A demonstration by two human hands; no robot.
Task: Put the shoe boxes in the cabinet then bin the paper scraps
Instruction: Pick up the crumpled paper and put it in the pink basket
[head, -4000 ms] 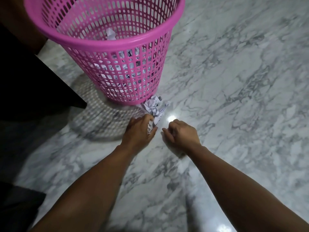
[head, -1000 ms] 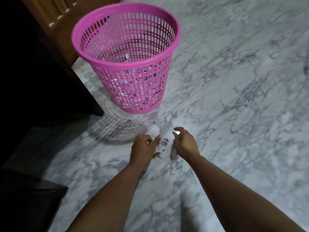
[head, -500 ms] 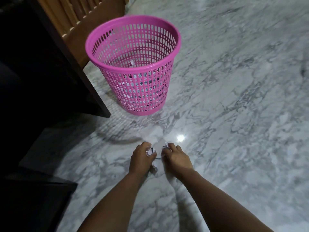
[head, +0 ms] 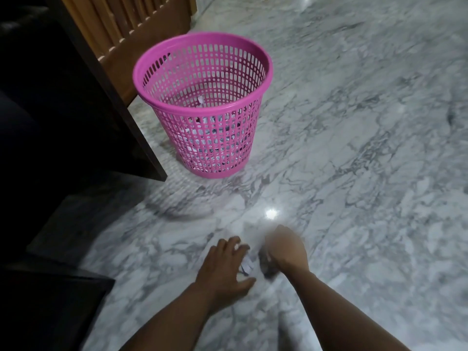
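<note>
A crumpled white paper scrap [head: 247,265] lies low on the marble floor between my two hands. My left hand [head: 224,266] curls around it, fingers above and thumb below. My right hand [head: 287,252] is just to the right of the scrap, blurred, fingers curled downward; what it holds is hidden. The pink mesh bin [head: 202,72] stands upright farther ahead, well apart from both hands. White paper scraps [head: 202,145] show through its mesh at the bottom. No shoe boxes are in view.
A wooden slatted cabinet door [head: 121,24] stands open behind the bin, with a dark cabinet edge [head: 111,97] running down to the floor on the left. A dark object [head: 50,307] fills the lower left corner. Marble floor [head: 354,148] spreads to the right.
Both hands have drawn back along the floor away from the bin, staying close around the scrap. The bin now appears farther off and more of the cabinet door shows.
</note>
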